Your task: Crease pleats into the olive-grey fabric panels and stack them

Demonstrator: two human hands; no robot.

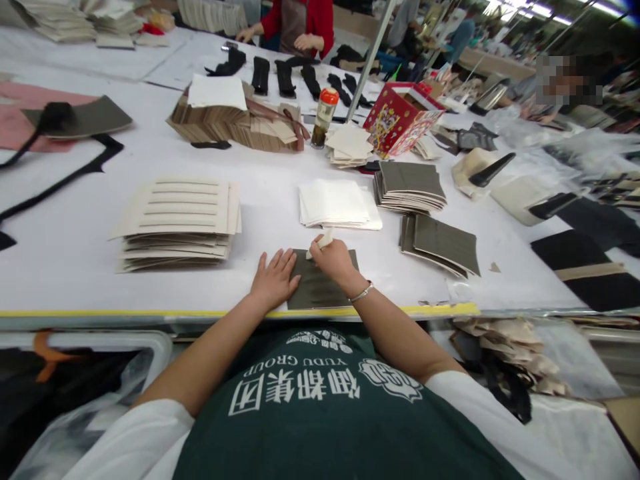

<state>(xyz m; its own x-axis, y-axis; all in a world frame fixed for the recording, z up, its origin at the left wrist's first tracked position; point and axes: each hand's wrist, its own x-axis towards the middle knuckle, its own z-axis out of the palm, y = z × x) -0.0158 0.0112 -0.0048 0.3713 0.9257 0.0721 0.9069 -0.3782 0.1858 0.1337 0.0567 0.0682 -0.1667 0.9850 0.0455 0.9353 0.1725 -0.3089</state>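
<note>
A dark grey-green panel lies flat near the table's front edge. My left hand rests with fingers spread at its left edge. Above the panel my right hand is closed around a small pale tool, whose tip touches or nearly touches the surface; its exact kind is unclear. Just beyond sits a stack of white sheets. To the right are two piles of dark panels, one nearer and one farther. On the left stands a pile of cream panels with dark slits.
Behind stand a long row of brown pieces, an orange-capped bottle and a red box beside a metal pole. A co-worker in red is across the table. Below the yellow-taped edge is a bin.
</note>
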